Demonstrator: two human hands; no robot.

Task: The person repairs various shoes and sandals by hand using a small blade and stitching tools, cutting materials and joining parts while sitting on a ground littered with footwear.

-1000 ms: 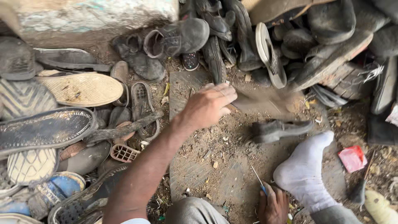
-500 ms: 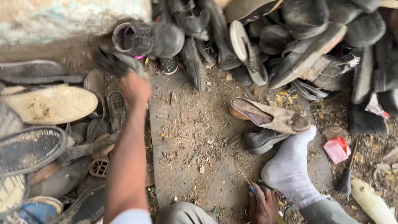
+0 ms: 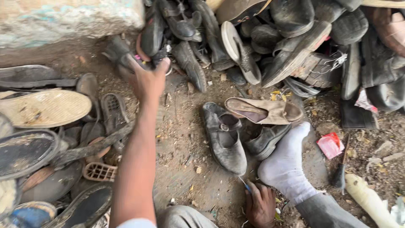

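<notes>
While L hand (image 3: 148, 80) reached pile, grey shoe (image 3: 223, 137) appeared.

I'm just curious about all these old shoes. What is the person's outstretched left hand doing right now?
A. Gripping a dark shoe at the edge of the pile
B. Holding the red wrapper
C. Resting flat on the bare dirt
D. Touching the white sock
A. The left hand is stretched forward with its fingers closed around a dark shoe at the near edge of the shoe pile, far from the red wrapper and the white sock.
</notes>
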